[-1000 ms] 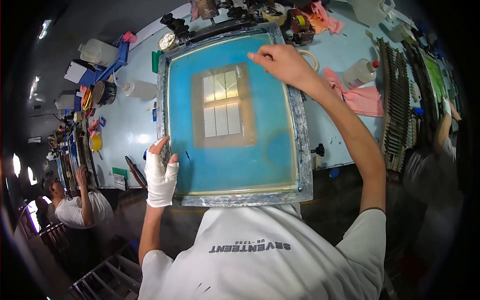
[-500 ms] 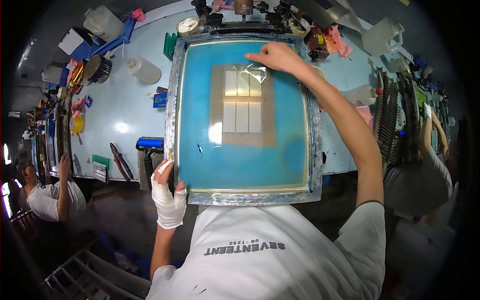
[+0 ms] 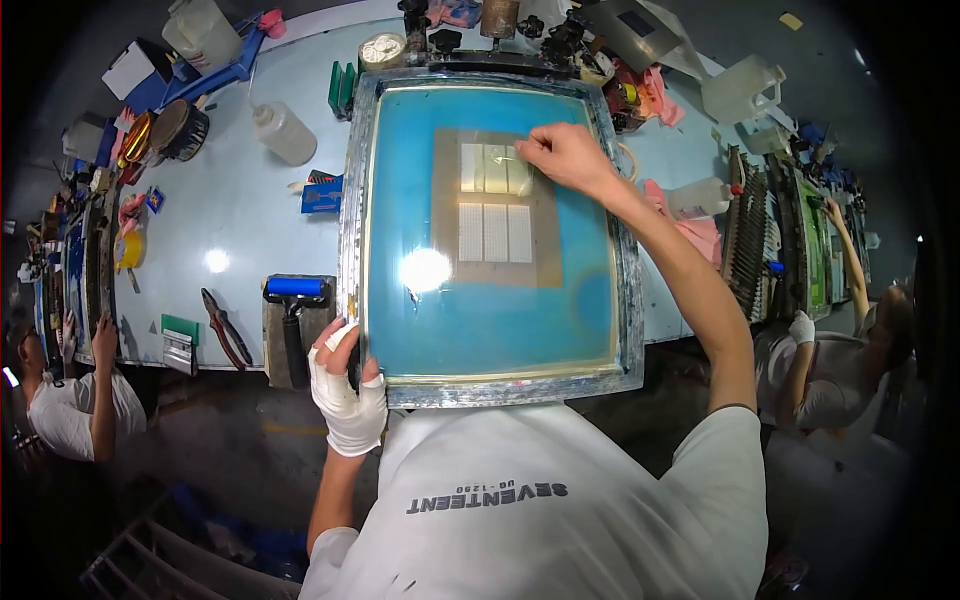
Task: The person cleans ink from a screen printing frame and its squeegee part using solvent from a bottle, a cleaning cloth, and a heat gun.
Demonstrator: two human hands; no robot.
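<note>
A screen printing frame [image 3: 500, 388] with worn grey edges and blue mesh lies in front of me. In the mesh's brownish middle panel [image 3: 546, 240] is a group of pale gridded rectangles [image 3: 495, 233]. My left hand [image 3: 350, 390], in a white glove with some fingertips bare, grips the frame's near left corner. My right hand [image 3: 568, 160] is bare and closed above the panel's upper right part. Its fingertips come together over the upper rectangles; what they pinch, if anything, cannot be made out.
Left of the frame are a blue roller [image 3: 296, 288], pliers [image 3: 226, 328], a green-handled scraper [image 3: 180, 342] and a white squeeze bottle [image 3: 284, 134]. A clear jug [image 3: 742, 92] stands at the far right. Other people [image 3: 85, 410] work on both sides.
My right hand has come nearer and a little right, from the mesh's upper part to the panel, its stretched finger now curled in. My left hand stays at the corner.
</note>
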